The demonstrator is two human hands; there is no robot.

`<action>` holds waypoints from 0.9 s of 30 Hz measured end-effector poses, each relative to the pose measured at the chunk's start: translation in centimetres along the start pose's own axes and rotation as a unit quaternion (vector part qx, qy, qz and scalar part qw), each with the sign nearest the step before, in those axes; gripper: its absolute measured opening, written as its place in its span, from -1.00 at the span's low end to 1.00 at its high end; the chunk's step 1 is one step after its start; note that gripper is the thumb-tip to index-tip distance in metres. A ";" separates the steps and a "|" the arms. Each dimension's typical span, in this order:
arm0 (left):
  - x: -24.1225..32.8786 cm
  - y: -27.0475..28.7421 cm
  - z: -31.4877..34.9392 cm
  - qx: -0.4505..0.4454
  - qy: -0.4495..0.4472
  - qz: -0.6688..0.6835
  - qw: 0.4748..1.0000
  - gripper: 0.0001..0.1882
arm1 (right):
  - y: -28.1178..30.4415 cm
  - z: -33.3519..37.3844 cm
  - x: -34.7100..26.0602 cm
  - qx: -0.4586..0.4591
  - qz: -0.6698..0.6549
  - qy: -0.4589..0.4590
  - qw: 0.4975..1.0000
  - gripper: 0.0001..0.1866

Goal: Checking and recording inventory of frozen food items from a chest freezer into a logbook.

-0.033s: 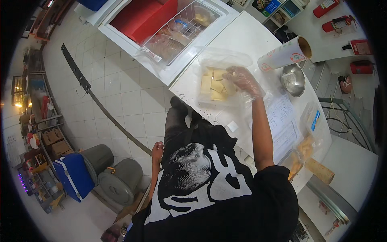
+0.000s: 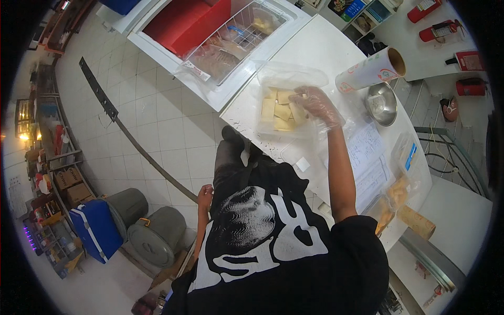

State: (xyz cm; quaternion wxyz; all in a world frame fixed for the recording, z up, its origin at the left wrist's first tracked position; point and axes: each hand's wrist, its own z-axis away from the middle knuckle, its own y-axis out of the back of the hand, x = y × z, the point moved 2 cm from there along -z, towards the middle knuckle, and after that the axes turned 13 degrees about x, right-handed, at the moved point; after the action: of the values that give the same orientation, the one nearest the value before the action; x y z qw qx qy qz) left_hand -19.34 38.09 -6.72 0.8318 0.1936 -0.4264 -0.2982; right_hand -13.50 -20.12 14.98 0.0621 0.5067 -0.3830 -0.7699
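My right hand [image 2: 317, 105], in a clear plastic glove, reaches into a lined plastic container [image 2: 261, 93] on the white table. Its fingers are closed on one of several flat, pale yellow pieces [image 2: 283, 111] at the container's right side. The gloved fingers partly hide that piece. My left hand [image 2: 206, 194] hangs bare beside my thigh, away from the table. Its fingers are loosely curled, and nothing shows in them.
An opened white chest freezer [image 2: 220, 100] with a wire basket adjoins the table. A plastic film roll [image 2: 370, 71], a metal bowl [image 2: 381, 104] and written papers [image 2: 362, 163] lie right of the container. Grey bins [image 2: 157, 236] and a blue cooler [image 2: 97, 229] stand at left.
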 end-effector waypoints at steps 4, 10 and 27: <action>0.2 -0.1 -0.1 -0.003 -0.006 0.014 1.000 -0.74 | -0.3 -0.4 0.0 0.020 0.006 -0.028 0.999 -0.19; 0.3 -0.1 -0.2 0.000 0.001 0.027 1.000 -0.73 | -0.3 -0.8 -0.6 0.037 0.047 -0.053 0.997 -0.22; 15.5 0.0 -0.7 -0.008 -0.165 0.065 0.984 -0.66 | 2.6 3.4 -3.3 0.243 -0.119 0.039 0.962 -0.66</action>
State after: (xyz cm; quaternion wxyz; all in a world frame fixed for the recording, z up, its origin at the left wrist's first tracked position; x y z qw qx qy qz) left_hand -11.67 27.89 2.04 0.7689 0.1066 -0.5671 -0.2752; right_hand -15.50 -18.54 19.75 -0.1402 0.5781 -0.4928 -0.6350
